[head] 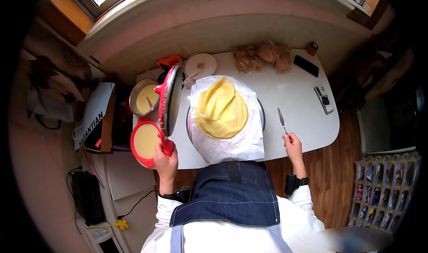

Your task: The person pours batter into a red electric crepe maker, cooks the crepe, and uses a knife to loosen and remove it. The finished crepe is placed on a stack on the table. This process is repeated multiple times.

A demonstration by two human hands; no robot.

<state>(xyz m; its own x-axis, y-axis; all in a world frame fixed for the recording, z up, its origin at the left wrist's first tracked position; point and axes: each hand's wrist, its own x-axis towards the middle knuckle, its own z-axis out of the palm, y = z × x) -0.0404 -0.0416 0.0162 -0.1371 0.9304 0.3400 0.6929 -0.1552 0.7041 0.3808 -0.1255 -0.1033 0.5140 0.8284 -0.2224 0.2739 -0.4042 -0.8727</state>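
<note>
My left hand point(166, 162) grips the handle of a red electric crepe pan point(164, 101), held on edge so its dark round plate faces right. Below it and to its left is a red batter dish point(146, 141) with pale yellow batter. My right hand point(293, 147) holds a thin metal spatula point(281, 119), its blade pointing away from me over the table. Between my hands, yellow crepes point(220, 109) lie on white paper point(227, 149), the top one folded and rumpled. The paper covers most of a dark-rimmed round thing point(262, 114).
A metal bowl of batter point(144, 97) with a utensil stands at the left edge of the white table point(301, 89). Behind are a white cord-wound reel point(200, 65) and bagged round foods point(257, 57). A phone point(306, 65) and a second device point(323, 99) lie right.
</note>
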